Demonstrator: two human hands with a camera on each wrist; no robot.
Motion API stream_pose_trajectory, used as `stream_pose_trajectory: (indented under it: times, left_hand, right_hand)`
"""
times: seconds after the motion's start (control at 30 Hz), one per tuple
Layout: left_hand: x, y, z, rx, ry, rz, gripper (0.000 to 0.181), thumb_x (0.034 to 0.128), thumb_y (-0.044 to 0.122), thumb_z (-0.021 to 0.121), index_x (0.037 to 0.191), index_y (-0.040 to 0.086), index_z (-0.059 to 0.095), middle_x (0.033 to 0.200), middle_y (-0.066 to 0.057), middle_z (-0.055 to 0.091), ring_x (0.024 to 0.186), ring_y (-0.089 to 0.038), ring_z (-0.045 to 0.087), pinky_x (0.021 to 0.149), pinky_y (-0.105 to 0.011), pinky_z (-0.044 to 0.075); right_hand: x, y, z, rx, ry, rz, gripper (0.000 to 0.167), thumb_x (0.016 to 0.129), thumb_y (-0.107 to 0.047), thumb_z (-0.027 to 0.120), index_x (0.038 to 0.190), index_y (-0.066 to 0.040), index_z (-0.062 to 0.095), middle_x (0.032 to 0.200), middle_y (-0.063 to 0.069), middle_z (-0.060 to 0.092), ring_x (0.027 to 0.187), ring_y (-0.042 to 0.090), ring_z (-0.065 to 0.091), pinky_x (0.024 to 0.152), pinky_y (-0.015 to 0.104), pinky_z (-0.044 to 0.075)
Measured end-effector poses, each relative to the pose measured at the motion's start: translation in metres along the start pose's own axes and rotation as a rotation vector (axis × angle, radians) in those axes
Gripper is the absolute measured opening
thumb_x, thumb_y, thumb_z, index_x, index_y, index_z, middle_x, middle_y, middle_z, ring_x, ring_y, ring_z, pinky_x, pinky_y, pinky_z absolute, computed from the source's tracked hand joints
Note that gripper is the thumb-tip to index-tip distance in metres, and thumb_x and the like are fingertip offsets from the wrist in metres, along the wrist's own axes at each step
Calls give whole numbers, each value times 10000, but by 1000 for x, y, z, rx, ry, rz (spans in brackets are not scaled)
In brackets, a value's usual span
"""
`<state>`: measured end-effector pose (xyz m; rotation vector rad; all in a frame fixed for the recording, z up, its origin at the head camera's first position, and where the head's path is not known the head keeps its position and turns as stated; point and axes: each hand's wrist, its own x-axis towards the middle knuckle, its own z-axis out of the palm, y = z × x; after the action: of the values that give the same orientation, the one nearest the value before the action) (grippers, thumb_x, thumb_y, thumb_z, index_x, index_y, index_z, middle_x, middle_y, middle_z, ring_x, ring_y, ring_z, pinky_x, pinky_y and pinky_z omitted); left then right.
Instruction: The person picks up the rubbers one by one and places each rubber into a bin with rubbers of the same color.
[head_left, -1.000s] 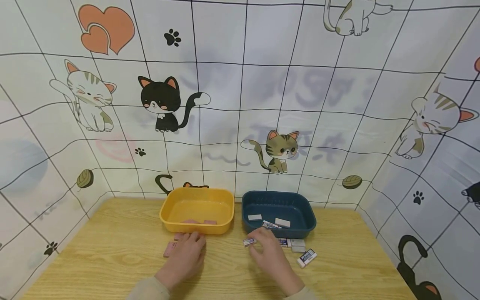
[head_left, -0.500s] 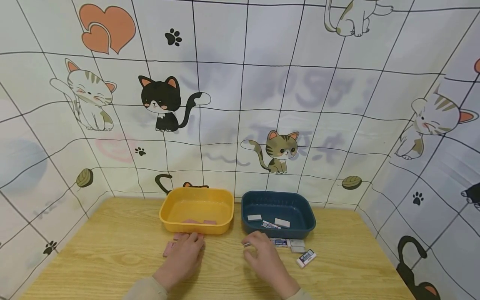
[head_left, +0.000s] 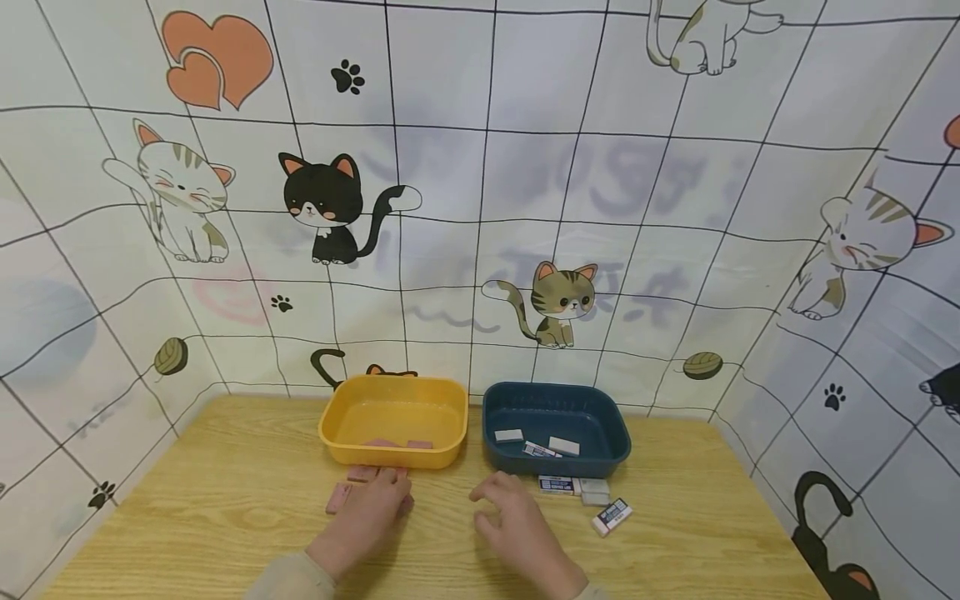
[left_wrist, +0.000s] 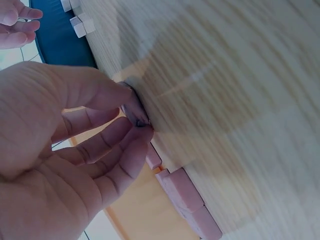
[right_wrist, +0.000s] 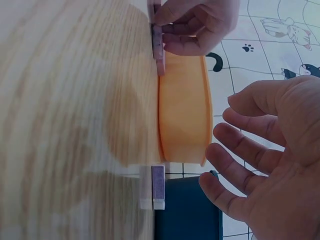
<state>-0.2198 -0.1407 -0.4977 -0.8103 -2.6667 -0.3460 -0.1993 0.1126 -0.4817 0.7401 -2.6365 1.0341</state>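
Observation:
My left hand (head_left: 367, 521) is in front of the yellow bin (head_left: 450, 454). In the left wrist view its thumb and fingertips pinch a small pinkish eraser (left_wrist: 134, 107) standing at the table surface, mostly covered by the fingers. Other pink erasers (head_left: 339, 497) lie beside this hand. My right hand (head_left: 517, 529) hovers over the table in front of the blue bin (head_left: 618, 458). Its fingers are spread and gently bent, and I see nothing between them. To its right are a white eraser with a blue label (head_left: 558, 485), a plain white eraser (head_left: 595, 492) and a labelled one (head_left: 612, 517).
Inside the yellow bin lie pink erasers (head_left: 420, 444). The blue bin contains white erasers (head_left: 564, 446). Both bins stand side by side at the back of the wooden table (head_left: 225, 500), against a cat-patterned curtain (head_left: 450, 292).
The small white eraser formerly in my right fingers is no longer visible. That hand has shifted slightly left and toward me, its fingers spread wider. My left hand has barely moved.

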Motion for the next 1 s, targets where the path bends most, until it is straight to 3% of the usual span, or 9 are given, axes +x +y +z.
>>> stream_pose_trajectory:
  times: [0.17,0.37,0.53,0.63,0.77,1.0]
  left_hand:
    - [0,1,-1,-69,-3,21,279,924,37,731,760,124,523,800,15,452,705,-114,414,569,-259,415]
    - [3,2,-7,-117,10,-4,277,870,-6,764,749,142,564,814,51,453,713,-72,424,594,-229,421]
    - [8,4,-19,-134,17,-89,243,829,38,823,775,184,636,816,97,445,690,-28,429,529,-219,387]
    - [13,2,-28,-162,34,-88,237,810,14,825,797,176,652,833,82,459,699,-28,446,538,-226,426]
    - [22,-5,-37,-253,67,-66,228,788,-68,798,801,103,646,841,17,501,753,-83,510,651,-221,494]
    - [41,-13,-44,-361,24,-240,245,775,21,870,798,106,641,839,-1,503,767,-121,492,674,-240,478]
  right_hand:
    - [0,-1,3,-1,-11,-18,144,885,-13,731,1017,-67,738,1046,-32,659,1038,178,633,1064,566,456]
    - [-1,-2,6,5,-31,-18,152,891,-24,723,1034,-74,740,1053,-43,649,1028,146,617,1088,610,417]
    - [-1,0,9,-11,-35,-35,154,895,-42,717,1041,-80,743,1046,-55,638,987,101,597,1002,479,507]
    - [-1,1,10,-10,-38,-35,149,904,-48,711,1044,-86,743,1044,-63,638,983,93,586,960,431,521]
    - [0,2,10,3,-36,-40,160,910,-35,697,1056,-81,740,1044,-57,643,974,104,578,912,384,536]
    - [2,1,11,-18,-18,-57,220,912,-28,687,1127,-59,726,1104,-9,683,1054,162,626,936,394,542]
